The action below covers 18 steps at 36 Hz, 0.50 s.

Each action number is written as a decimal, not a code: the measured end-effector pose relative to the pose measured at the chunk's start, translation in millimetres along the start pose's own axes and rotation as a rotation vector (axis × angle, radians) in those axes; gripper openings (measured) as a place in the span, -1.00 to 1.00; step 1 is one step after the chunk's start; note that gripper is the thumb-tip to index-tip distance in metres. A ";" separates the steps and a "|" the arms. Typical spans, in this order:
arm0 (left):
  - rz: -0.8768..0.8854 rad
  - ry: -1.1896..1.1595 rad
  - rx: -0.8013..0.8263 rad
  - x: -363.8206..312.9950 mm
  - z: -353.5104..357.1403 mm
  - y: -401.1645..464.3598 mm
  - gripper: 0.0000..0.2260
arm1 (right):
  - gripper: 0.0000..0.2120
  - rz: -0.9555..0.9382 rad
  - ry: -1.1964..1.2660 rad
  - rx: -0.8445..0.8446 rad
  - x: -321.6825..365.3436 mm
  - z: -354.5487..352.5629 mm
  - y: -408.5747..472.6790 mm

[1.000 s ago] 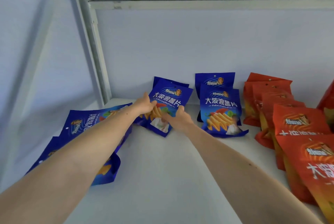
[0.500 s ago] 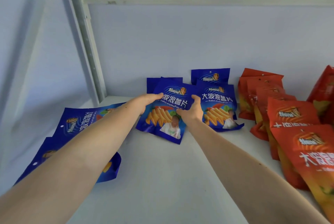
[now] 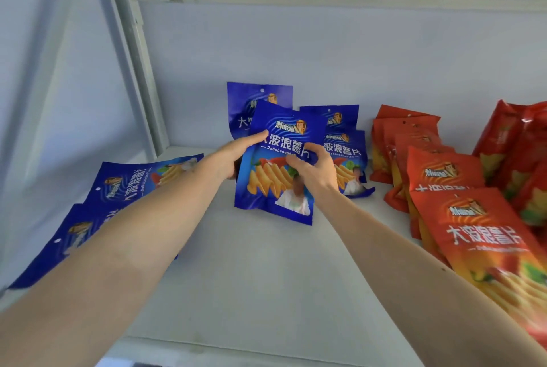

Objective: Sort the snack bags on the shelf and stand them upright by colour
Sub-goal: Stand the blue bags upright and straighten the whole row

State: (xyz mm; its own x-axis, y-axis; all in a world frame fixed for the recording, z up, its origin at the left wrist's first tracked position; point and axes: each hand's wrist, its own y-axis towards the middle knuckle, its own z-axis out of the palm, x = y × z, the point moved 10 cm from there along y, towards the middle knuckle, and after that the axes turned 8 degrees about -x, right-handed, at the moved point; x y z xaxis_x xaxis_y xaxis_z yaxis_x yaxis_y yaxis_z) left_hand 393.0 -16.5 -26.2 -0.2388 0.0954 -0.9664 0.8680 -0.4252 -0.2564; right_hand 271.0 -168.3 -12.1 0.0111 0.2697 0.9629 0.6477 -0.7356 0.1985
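Six blue snack bags [image 3: 278, 186], at least six orange snack bags [image 3: 444, 174], two hands [image 3: 318, 172]

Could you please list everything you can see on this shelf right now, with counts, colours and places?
held blue bag: one, blue, upright at centre, between both hands.
standing blue bags: three partly visible, blue, behind the held one near the back wall.
flat blue bags: at least two, blue, lying on the left of the shelf, partly under the left forearm.
orange bags: a row of several, orange, upright on the right; exact count unclear.
more orange bags: orange, at the far right edge, cropped.
shelf: one, white, with a metal post at back left.
left hand: holds the held bag's left edge.
right hand: fingers curled on its front.
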 end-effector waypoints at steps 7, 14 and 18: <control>0.038 -0.058 0.021 6.1 48.1 -35.0 -0.59 | 0.01 -0.118 -0.251 0.071 5.2 -34.6 -23.9; 0.002 -0.056 0.017 25.7 94.0 -55.9 -0.58 | 0.01 -0.098 -0.360 0.123 -8.5 -81.8 -35.8; -0.030 -0.010 0.024 41.1 119.4 -64.2 -0.59 | 0.00 -0.021 -0.460 0.162 -21.8 -107.8 -42.2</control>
State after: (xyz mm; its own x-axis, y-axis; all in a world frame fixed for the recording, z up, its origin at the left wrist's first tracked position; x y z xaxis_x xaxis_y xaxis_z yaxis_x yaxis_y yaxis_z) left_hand 275.5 -92.8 -47.2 -0.2688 0.0999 -0.9580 0.8498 -0.4436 -0.2847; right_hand 161.4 -210.1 -21.8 0.3082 0.5572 0.7710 0.7614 -0.6304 0.1512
